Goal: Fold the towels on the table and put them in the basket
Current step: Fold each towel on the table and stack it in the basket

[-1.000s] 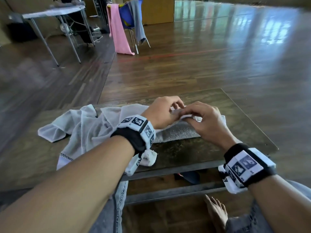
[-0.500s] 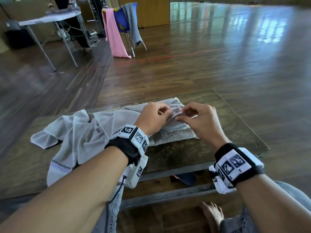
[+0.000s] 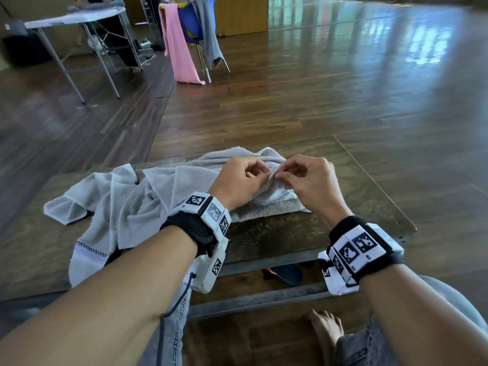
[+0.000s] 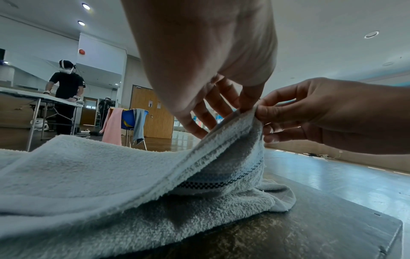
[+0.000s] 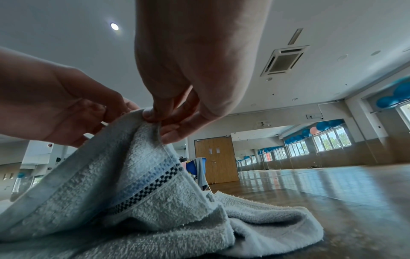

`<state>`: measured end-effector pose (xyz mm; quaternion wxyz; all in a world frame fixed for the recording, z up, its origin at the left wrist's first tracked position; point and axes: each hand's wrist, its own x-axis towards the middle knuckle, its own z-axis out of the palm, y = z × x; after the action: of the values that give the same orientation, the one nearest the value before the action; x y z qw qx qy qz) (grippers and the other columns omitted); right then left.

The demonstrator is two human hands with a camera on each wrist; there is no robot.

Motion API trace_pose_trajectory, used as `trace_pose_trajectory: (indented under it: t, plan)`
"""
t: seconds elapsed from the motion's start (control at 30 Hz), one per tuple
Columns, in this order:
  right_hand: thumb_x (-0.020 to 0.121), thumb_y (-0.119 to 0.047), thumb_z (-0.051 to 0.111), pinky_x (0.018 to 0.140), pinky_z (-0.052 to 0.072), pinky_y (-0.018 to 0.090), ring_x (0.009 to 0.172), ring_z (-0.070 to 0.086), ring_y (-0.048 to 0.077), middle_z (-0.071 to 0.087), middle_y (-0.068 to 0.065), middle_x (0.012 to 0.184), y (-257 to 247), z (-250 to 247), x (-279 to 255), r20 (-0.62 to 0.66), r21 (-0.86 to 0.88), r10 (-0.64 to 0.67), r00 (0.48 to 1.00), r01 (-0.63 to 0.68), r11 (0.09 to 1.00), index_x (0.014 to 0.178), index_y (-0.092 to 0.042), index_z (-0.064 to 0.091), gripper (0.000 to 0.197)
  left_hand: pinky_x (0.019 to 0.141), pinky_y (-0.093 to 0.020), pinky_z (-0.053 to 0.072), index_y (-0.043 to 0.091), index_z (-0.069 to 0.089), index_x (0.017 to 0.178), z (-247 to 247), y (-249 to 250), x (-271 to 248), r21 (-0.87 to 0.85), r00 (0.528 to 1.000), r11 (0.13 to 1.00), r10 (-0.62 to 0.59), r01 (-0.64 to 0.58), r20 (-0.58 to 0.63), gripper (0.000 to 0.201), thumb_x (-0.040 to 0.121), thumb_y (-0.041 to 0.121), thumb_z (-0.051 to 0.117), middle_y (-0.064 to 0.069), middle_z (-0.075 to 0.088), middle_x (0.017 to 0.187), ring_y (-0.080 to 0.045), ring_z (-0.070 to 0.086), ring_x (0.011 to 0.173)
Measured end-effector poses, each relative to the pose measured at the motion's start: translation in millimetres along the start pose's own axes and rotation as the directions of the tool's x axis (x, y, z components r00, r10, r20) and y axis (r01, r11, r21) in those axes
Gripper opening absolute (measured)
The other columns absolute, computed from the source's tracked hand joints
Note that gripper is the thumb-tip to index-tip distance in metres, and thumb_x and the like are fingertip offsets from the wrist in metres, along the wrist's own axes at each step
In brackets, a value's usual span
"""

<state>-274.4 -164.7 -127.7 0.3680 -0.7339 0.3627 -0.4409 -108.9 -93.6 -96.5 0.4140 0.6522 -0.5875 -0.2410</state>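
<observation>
Two hands pinch one towel edge above the table.

The left hand (image 3: 239, 178) and right hand (image 3: 311, 178) meet fingertip to fingertip, each grasping the towel (image 3: 137, 196) hem (the end with the checked stripe), lifted just off the table (image 3: 369, 196). Below and left of the hands, the rest lies rumpled, one corner hanging over the near edge.

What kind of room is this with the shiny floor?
Probably a dance or exercise hall: a wide polished wooden floor, a long wall mirror, and blue balloons above the windows. Folding tables suggest that it is borrowed for towel folding.
</observation>
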Motion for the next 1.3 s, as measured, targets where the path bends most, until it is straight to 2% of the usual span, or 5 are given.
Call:
trace_pose_trajectory:
  t: [0.4,0.53,0.8,1.0,1.3]
  plan:
    - [0.086,-0.009,0.079,0.079,0.061,0.039,0.072,0.07,0.022,0.075,0.001,0.079,5,0,-2,0.085,0.009,0.025,0.996,-0.026,1.0,0.099,-0.023,0.08,0.019,0.066,-0.03,0.05,0.009,0.071,0.095,1,-1,0,-0.056,0.998,0.998,-0.021,0.024,0.055,0.014,0.089,0.021,0.072,-0.013,0.067,0.075,-0.013,0.057,0.066]
    - [0.084,-0.019,0.082,0.078,0.047,0.015,0.085,0.065,0.01,0.067,-0.008,0.096,8,3,2,0.072,-0.124,0.01,0.997,-0.001,0.992,0.089,-0.031,0.078,0.014,0.069,-0.032,0.052,0.012,0.07,0.095,1,-5,2,-0.001,0.997,1.0,-0.005,0.005,0.077,0.011,0.089,0.021,0.071,-0.011,0.068,0.076,-0.012,0.058,0.067]
    - [0.087,-0.018,0.079,0.072,0.049,0.013,0.084,0.065,0.002,0.073,-0.014,0.083,8,1,4,0.049,-0.158,0.016,0.999,-0.008,0.987,0.088,-0.022,0.076,0.006,0.062,-0.02,0.05,0.024,0.06,0.091,7,-7,0,0.036,0.999,0.999,0.039,-0.039,-0.002,0.017,0.088,0.037,0.07,0.005,0.068,0.083,-0.005,0.061,0.067]
    - [0.084,-0.015,0.081,0.072,0.053,0.018,0.077,0.066,0.006,0.073,-0.007,0.078,13,3,5,0.033,-0.15,-0.008,0.999,0.013,0.989,0.085,-0.02,0.072,0.01,0.081,-0.037,0.055,0.025,0.072,0.085,10,-9,0,0.229,0.997,0.971,0.073,-0.068,-0.015,0.031,0.073,0.053,0.071,0.007,0.073,0.084,-0.011,0.065,0.081]
    - [0.085,-0.021,0.082,0.071,0.054,0.017,0.073,0.066,0.0,0.074,-0.009,0.077,14,5,6,0.055,-0.06,-0.001,0.999,0.004,0.998,0.092,-0.02,0.078,0.007,0.08,-0.04,0.055,0.017,0.075,0.087,10,-8,6,0.265,0.989,0.958,0.131,-0.108,-0.073,0.016,0.084,0.033,0.071,0.005,0.074,0.082,-0.014,0.068,0.081]
